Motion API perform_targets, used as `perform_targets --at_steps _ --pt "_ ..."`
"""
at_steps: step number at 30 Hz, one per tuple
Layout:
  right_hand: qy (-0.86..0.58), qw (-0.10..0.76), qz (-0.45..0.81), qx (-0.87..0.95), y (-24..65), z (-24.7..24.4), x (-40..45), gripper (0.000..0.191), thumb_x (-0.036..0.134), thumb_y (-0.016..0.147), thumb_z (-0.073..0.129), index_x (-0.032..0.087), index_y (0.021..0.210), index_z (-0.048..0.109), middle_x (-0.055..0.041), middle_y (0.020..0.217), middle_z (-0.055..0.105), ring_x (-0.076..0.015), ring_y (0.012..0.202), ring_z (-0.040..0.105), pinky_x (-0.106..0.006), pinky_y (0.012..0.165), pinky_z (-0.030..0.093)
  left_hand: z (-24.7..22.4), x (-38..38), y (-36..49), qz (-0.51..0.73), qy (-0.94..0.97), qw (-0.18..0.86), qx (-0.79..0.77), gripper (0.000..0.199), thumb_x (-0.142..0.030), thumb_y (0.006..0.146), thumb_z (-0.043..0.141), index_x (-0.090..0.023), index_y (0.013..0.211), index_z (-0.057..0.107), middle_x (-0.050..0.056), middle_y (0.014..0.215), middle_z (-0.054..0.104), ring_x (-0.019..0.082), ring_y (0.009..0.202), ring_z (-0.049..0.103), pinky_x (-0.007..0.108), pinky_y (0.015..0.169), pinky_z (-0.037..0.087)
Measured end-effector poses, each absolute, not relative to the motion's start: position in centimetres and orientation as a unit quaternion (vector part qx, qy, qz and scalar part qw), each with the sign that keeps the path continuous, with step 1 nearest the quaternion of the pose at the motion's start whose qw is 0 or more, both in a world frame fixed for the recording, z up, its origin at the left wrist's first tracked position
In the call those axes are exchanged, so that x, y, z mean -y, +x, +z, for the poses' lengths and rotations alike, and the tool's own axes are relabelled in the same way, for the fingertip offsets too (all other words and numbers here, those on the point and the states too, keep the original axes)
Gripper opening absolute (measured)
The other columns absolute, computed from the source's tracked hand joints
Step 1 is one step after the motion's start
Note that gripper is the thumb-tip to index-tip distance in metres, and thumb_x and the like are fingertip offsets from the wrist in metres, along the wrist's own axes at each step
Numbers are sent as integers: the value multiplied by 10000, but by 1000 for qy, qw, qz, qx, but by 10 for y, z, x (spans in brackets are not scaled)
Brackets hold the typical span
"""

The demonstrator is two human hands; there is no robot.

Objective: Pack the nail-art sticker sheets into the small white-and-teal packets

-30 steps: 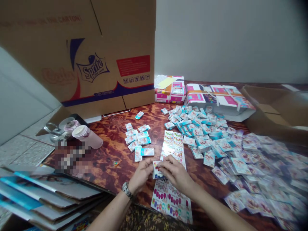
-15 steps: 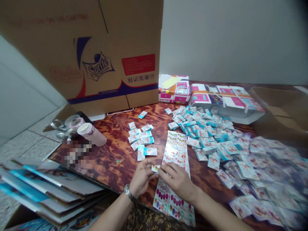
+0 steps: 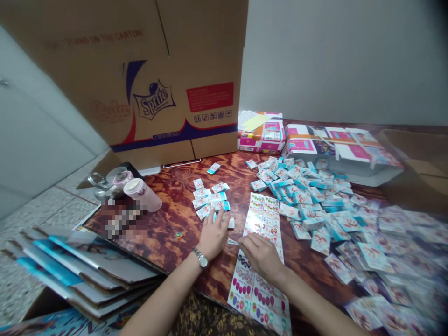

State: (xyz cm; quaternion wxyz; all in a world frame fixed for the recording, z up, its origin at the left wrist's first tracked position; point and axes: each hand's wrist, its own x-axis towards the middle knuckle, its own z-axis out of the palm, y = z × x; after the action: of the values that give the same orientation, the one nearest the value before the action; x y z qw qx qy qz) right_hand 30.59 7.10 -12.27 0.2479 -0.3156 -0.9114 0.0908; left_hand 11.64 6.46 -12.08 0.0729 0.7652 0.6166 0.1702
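My left hand point(image 3: 214, 235), with a silver watch at the wrist, lies palm down with fingers stretched over the near end of a group of small white-and-blue boxes point(image 3: 201, 201). It partly hides the nearest boxes. My right hand point(image 3: 262, 256) pinches a small folded sticker piece point(image 3: 232, 241), of which only a pale edge shows. Beneath that hand lie long sticker sheets point(image 3: 241, 289) printed with rows of colourful nail shapes, running from the table's front edge towards the back.
A big heap of similar boxes point(image 3: 303, 193) covers the right, beside plastic-wrapped packs point(image 3: 385, 280). Behind stand a large carton point(image 3: 210, 56), pink-and-white packages point(image 3: 261, 135) and an open brown box point(image 3: 420, 154). A pink tumbler point(image 3: 149, 198) and flattened cardboard point(image 3: 87, 275) are at left.
My left hand has let go of the sticker piece and reached forward to the small boxes, its fingers now spread. My right hand still holds the piece. The view has shifted slightly left.
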Motion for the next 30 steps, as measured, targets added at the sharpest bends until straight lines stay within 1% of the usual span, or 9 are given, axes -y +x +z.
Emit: perform_targets --at_steps 3,6,8,11,14,18,25,28,30 --pt "-324 251 110 905 308 -118 -70 159 180 895 408 181 874 565 -51 748 571 -172 723 517 -276 679 385 -126 -84 127 84 808 26 -583 402 -127 848 399 -185 1245 421 139 1213 497 304 1142 394 485 900 336" --pt "-355 277 187 873 316 -106 -67 166 202 899 400 184 893 565 -58 778 575 -174 743 530 -271 681 397 -123 -96 133 83 814 24 -574 412 -132 844 416 -175 1253 413 131 1036 560 266 1009 478 442 844 375" --pt "-385 305 276 826 322 -96 -67 154 227 900 408 189 903 557 -50 805 575 -162 741 532 -258 674 402 -115 -100 131 111 810 45 -573 487 -171 827 467 -179 1300 351 118 1007 548 246 956 496 401 811 401" --pt "-440 349 411 718 324 -85 -69 153 298 890 437 191 870 544 -12 743 540 -136 654 498 -232 603 391 -101 -98 123 273 749 238 -555 534 -257 799 541 -206 1288 334 72 995 535 189 864 527 310 747 438" --pt "-451 383 523 613 319 -81 -71 192 363 870 462 185 828 522 23 657 472 -116 591 443 -214 542 359 -94 -86 114 437 593 472 -484 443 -281 741 631 -211 1124 421 24 935 544 150 808 549 255 699 449" --pt "-433 384 598 555 309 -85 -71 185 360 836 517 179 797 518 49 600 424 -90 539 380 -199 503 304 -95 -66 108 512 455 595 -420 461 -223 628 744 -203 969 435 8 920 564 143 807 574 248 713 453" --pt "-447 322 634 542 307 -87 -70 193 350 813 523 163 769 540 55 560 404 -79 489 357 -194 448 272 -82 -53 107 529 452 599 -396 479 -195 594 770 -206 944 443 23 944 593 174 854 604 266 728 465" --pt "-462 306 576 600 310 -80 -73 171 320 794 542 161 731 550 45 567 447 -78 496 378 -194 459 282 -75 -50 110 500 538 540 -412 454 -217 627 749 -213 976 458 31 959 594 178 850 602 268 717 476" --pt "-457 300 546 635 312 -74 -76 172 313 790 549 161 710 556 42 569 464 -76 495 385 -193 458 280 -72 -48 111 468 611 462 -441 421 -251 662 721 -215 1006 481 54 1011 587 197 895 590 286 740 480"
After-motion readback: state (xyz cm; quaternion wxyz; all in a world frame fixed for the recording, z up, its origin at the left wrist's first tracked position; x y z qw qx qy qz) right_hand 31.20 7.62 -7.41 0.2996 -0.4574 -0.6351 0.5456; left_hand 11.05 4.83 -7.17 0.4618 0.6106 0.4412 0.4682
